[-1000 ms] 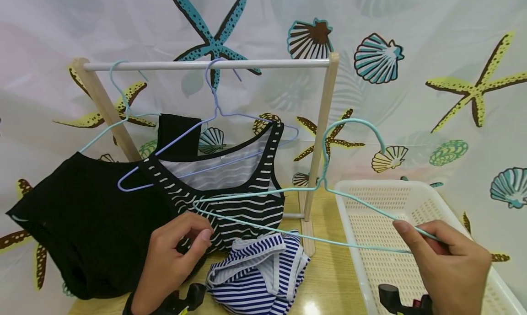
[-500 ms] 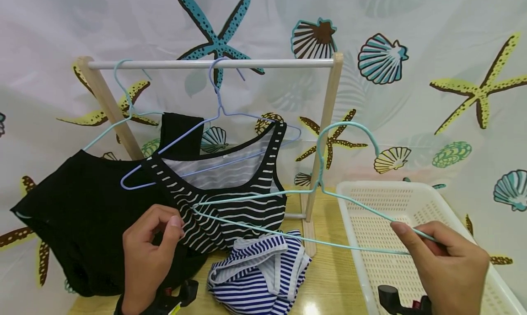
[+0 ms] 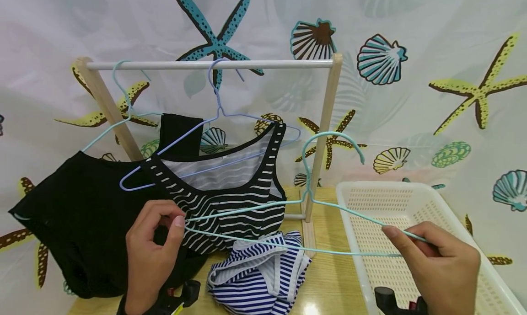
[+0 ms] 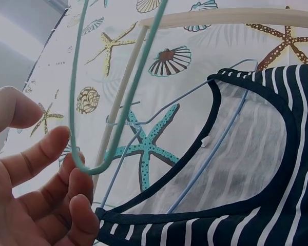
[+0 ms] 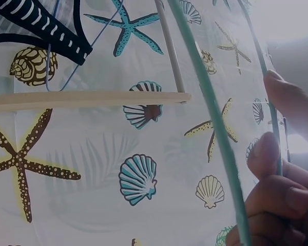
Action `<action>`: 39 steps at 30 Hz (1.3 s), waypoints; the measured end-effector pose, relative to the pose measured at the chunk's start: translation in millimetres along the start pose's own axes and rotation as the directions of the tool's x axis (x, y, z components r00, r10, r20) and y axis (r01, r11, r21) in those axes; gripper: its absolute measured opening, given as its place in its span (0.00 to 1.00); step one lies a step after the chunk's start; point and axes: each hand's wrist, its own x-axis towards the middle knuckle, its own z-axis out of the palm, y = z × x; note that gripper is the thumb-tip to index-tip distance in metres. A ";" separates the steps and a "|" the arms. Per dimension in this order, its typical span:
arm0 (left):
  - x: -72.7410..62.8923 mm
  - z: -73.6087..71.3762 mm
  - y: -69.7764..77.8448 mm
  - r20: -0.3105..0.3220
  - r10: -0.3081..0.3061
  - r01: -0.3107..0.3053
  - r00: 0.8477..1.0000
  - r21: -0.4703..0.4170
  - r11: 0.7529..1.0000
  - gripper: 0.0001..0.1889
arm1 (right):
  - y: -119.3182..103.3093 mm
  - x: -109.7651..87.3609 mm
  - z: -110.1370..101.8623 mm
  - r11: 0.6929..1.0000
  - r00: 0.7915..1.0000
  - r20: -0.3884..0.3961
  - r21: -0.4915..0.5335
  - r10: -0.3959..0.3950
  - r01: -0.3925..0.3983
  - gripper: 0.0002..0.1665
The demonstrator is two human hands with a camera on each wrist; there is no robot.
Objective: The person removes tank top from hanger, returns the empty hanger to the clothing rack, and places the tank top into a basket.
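In the head view my right hand [image 3: 440, 260] pinches a mint-green wire hanger [image 3: 247, 209] by its right shoulder. The hanger's hook points up, and its lower bar passes beside the curled fingers in the right wrist view. Its left end reaches my left hand [image 3: 152, 251]. Seen from the left wrist, that rounded end lies right at the fingertips [image 4: 81, 179], while thumb and forefinger stand apart with nothing pinched. Behind it a black-and-white striped tank top [image 3: 247, 198] hangs on a lilac hanger [image 3: 181, 136]. A blue-and-white striped garment [image 3: 251, 280] lies crumpled on the table below.
A wooden rack with a white rail [image 3: 280, 64] stands across the back. At its left, a black garment [image 3: 99, 214] hangs askew on another mint hanger [image 3: 103, 134]. To the right is a white perforated basket [image 3: 350, 228]. A shell-and-starfish curtain [image 3: 411, 13] covers the background.
My left hand has moved left from its earlier place. The held hanger has shifted left and slightly down with my right hand, bringing its left end to the left hand's fingertips.
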 end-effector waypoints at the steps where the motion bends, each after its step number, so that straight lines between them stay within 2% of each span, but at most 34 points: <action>1: 0.0 0.2 0.4 0.011 -0.007 0.007 1.000 0.003 1.000 0.04 | -0.3 -0.4 0.5 1.000 1.000 0.009 0.002 -0.008 0.008 0.16; 4: 0.0 1.2 1.3 0.038 -0.007 0.007 0.999 -0.004 1.000 0.04 | -1.5 -1.2 2.1 0.999 0.999 0.032 0.014 -0.040 0.040 0.17; 8: -1.3 4.5 1.7 0.065 0.044 -0.043 0.997 -0.022 0.999 0.04 | -3.7 -2.5 4.3 0.996 0.995 0.060 0.021 -0.082 0.081 0.16; 13: -2.3 8.9 1.7 0.118 0.080 -0.076 0.990 -0.037 0.996 0.08 | -6.9 -3.6 6.3 0.995 0.992 0.086 0.031 -0.095 0.092 0.17; 20: -4.1 10.0 2.0 0.163 0.091 -0.087 0.982 -0.034 0.996 0.09 | -8.3 -3.9 8.6 0.995 0.990 0.099 0.036 -0.099 0.096 0.17; 31: -5.1 8.8 0.5 0.171 0.151 -0.140 0.974 -0.073 0.987 0.12 | -7.6 -3.9 7.4 0.994 0.990 0.104 0.049 -0.099 0.094 0.17; 39: -6.1 6.2 0.0 0.174 0.207 -0.180 0.963 -0.158 0.971 0.13 | -7.4 -4.1 7.2 0.995 0.990 0.112 0.054 -0.091 0.086 0.16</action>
